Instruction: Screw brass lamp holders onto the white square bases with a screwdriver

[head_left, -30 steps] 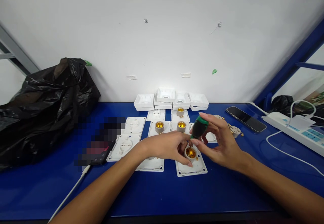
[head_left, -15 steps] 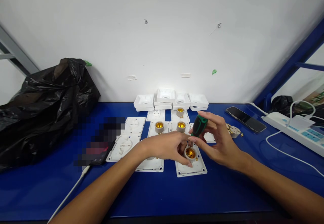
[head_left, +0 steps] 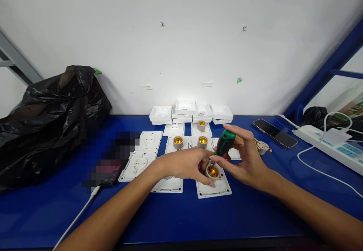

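A green-handled screwdriver [head_left: 225, 142] is gripped in my right hand [head_left: 246, 158], tilted, its tip down inside a lamp socket [head_left: 213, 172] with a brass-coloured lining. The socket sits on a square white plate [head_left: 214, 189] on the table. My left hand [head_left: 188, 164] is closed around the socket's left side, thumb along its near edge; some of its fingers are hidden behind the socket. Beyond my hands, other sockets [head_left: 178, 141] stand on white plates. Another white plate [head_left: 170, 185] lies partly under my left wrist.
White square covers [head_left: 185, 107] are stacked by the wall. Bare white plates [head_left: 138, 165] lie left. A loose socket [head_left: 262, 147], a phone [head_left: 274, 133] and a power strip [head_left: 331, 145] are at right. A black plastic bag [head_left: 56, 122] fills the left side of the blue table [head_left: 181, 220].
The screwdriver handle has tipped slightly to the right, along with my right fingers. My left hand keeps its place on the socket.
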Tool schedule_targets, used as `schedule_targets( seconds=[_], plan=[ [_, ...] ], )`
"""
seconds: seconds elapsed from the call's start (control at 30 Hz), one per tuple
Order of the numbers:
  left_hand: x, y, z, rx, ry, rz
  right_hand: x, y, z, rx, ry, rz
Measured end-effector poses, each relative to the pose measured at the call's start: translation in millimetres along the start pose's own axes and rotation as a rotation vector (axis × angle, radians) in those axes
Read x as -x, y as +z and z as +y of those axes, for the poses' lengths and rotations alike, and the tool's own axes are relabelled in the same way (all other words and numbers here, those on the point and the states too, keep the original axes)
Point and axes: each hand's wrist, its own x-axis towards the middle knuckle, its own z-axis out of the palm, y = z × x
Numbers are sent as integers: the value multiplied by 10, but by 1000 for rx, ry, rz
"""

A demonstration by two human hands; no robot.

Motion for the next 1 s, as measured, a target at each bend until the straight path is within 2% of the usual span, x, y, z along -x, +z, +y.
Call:
schedule_targets(
  seconds=[0.13, 0.33, 0.5, 0.67, 0.83, 1.0],
  plan=[
    [-10, 1, -4, -14, -11, -9, -20, -5, -29, -5, 28, -53],
    [-10, -2, -13, 9, 4, -15, -13, -2, -50, -22, 38, -23],
    [-13, 2, -7, -7, -2, -8, -31, -4, -67, -51, 108, -90],
    [-7, 6, -10, 71, 33, -2, -25, -5, -81, -37, 68, -35],
    [-6, 0, -8, 11, 6, 4, -69, -42, -113, -43, 111, -152],
    [-10, 6, -15, 24, -19, 4, -69, -40, -92, -26, 78, -97]
  ],
)
